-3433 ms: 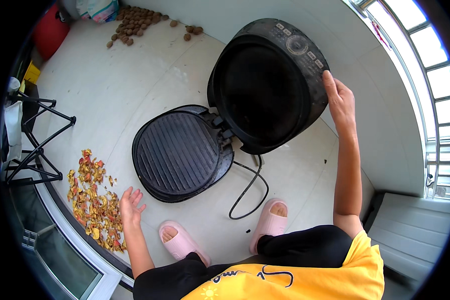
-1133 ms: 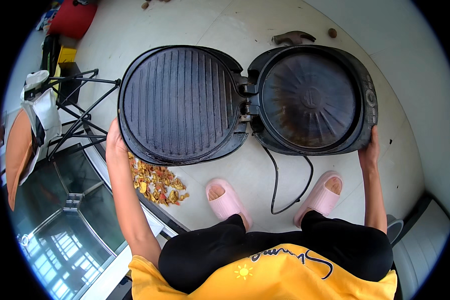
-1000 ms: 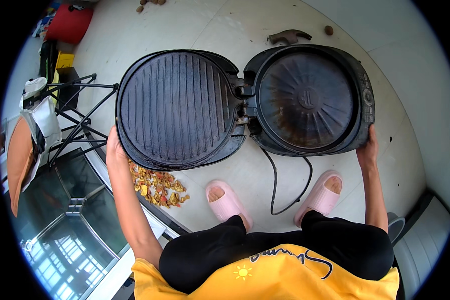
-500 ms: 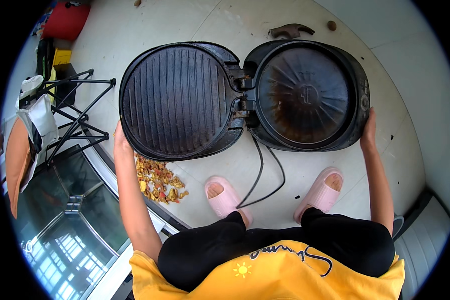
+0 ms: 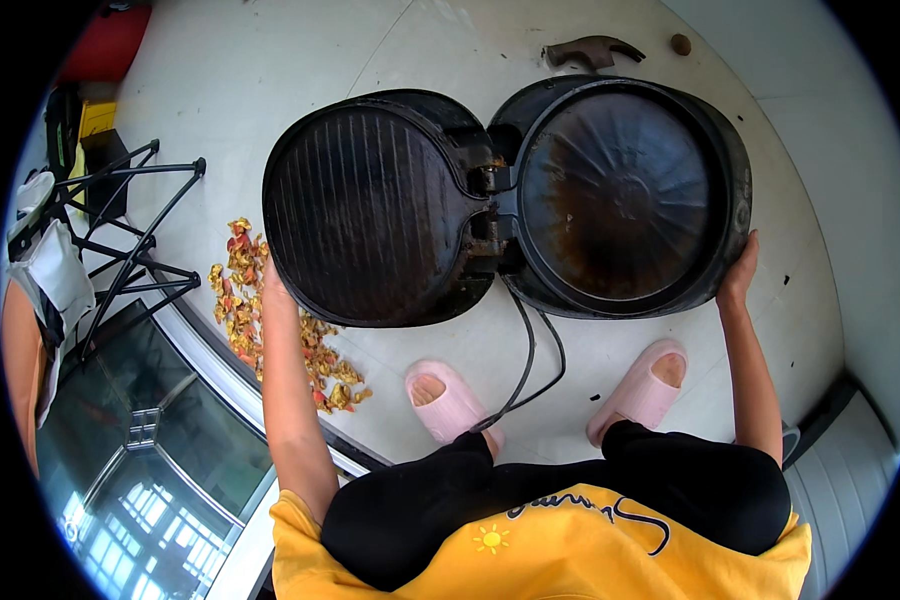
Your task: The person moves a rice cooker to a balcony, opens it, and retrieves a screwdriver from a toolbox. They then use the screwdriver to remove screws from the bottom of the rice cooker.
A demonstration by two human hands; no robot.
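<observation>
From here I see a hammer [image 5: 594, 48] near a brown nut [image 5: 681, 44], yellow-red scraps [image 5: 242, 312] on the floor [image 5: 450, 60], a black frame [image 5: 148, 242].

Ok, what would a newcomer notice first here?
The open black electric griddle fills the centre, the left hand at one outer edge and the right hand at the other. Yellow-red scraps lie scattered at left; a claw hammer lies beyond the griddle's right half.

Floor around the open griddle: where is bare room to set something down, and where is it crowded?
Widest patch: beyond the ridged plate, between folding frame and hammer. Smaller, with a dark fleck: between the cord and the right slipper. Crowded: near the left hand, where yellow-red scraps lie on both sides of the forearm.
</observation>
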